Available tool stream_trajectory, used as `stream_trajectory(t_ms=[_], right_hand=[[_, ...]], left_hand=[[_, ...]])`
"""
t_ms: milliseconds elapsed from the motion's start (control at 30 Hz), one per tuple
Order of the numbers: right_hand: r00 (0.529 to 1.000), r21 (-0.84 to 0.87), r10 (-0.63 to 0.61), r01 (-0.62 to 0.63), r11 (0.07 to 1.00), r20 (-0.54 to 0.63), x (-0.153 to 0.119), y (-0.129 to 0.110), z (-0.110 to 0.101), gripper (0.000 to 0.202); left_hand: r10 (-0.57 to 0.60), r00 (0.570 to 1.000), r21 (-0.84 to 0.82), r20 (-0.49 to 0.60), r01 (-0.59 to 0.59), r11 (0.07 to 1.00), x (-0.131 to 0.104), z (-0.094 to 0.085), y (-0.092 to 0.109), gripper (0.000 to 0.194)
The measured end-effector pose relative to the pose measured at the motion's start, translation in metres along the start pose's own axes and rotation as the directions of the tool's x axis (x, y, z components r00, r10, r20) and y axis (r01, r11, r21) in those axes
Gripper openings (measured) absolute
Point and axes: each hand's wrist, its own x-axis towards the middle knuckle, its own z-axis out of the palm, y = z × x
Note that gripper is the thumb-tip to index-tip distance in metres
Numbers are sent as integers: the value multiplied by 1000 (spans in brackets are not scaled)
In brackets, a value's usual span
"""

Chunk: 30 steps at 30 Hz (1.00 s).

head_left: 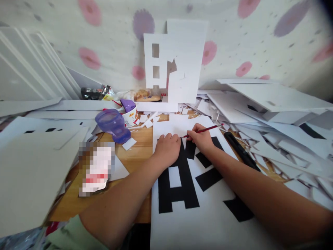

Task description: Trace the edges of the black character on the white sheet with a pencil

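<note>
Purple cup point(110, 122) obstructing leftward hand passage

"What's the wooden tabletop point(137, 159) carrying?"
"White board point(166, 229) at lower centre, pixelated object point(96, 168) left of it."
"And upper left of centre?"
"Purple translucent cup point(113, 125), beside a small white scrap point(129, 143)."

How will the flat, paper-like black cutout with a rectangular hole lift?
The cutout looks thin, so probably light. Its narrow strips beside the hole may bend. With the left hand at its far end, it may drag.
</note>
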Motion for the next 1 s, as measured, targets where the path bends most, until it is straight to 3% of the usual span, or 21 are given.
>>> stream_trajectory(t_ms=[133,533,1000], right_hand=[[1000,-57,-12,12,998,4,-10,-1,-4,21],[996,-220,-86,88,972,21,-7,0,-4,23],[993,-186,-108,115,976,46,-10,-1,-8,21]], left_hand=[[2,1000,-9,-2,-2,1000,1,2,-3,36],[7,1000,-25,2,-7,1000,5,4,-7,40],[-18,1000,10,-5,18,1000,7,10,-3,42]])
